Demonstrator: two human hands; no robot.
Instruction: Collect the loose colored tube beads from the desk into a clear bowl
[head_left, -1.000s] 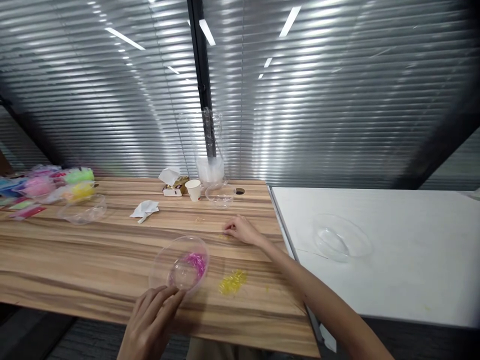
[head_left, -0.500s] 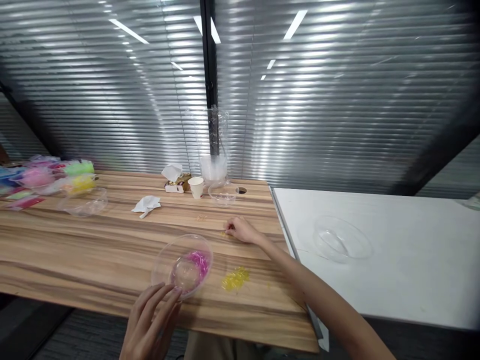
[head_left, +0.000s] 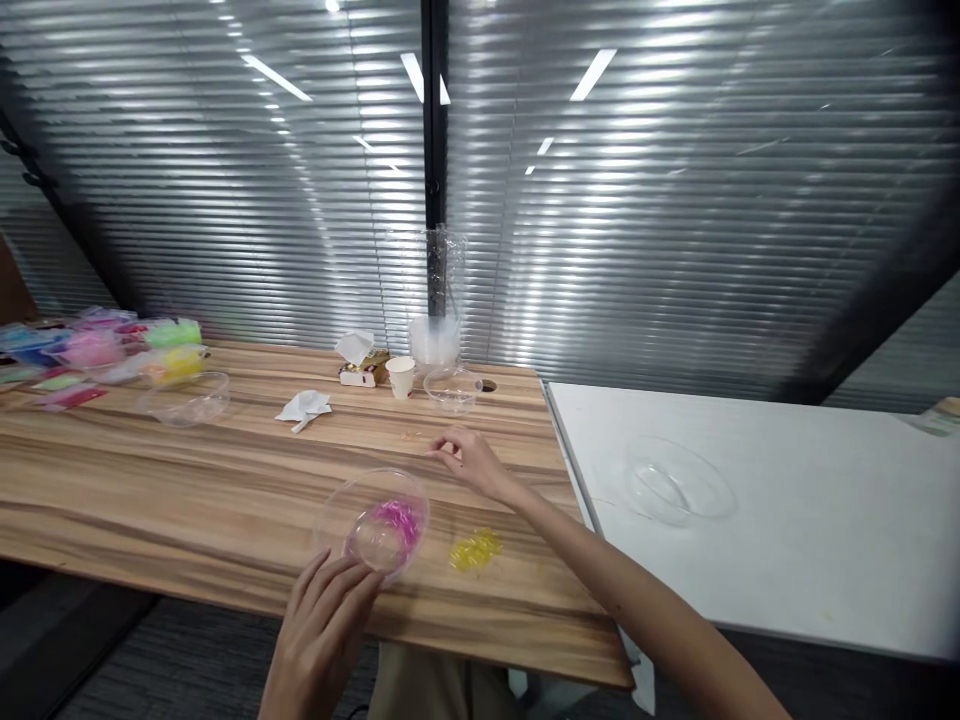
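A clear plastic bowl (head_left: 339, 492) stands near the table's front edge. Small shiny magenta pieces (head_left: 400, 523) lie along the right side inside it. My left hand (head_left: 328, 612) grips its near rim, fingers over the edge and the thumb hidden. Beyond the bowl, my right hand (head_left: 466, 461) is low over the wooden table with thumb and fingertips pinched together; whatever is between them is too small to make out. A few tiny orange pieces (head_left: 410, 435) lie just past those fingertips. To the bowl's right is a loose pile of yellow pieces (head_left: 475, 549).
Farther back stand a tissue box (head_left: 363, 372), a paper cup (head_left: 400, 377), another clear bowl (head_left: 453, 392) and a tall stack of clear plastic (head_left: 435, 340). A crumpled tissue (head_left: 304, 407) lies left. Colourful bags (head_left: 94, 348) fill the far left. A clear lid (head_left: 679, 484) lies on the white table (head_left: 795, 540).
My right hand has shifted slightly left, its pinched fingertips now nearer the orange pieces. My left hand stays at the bowl's rim. The view has moved a little.
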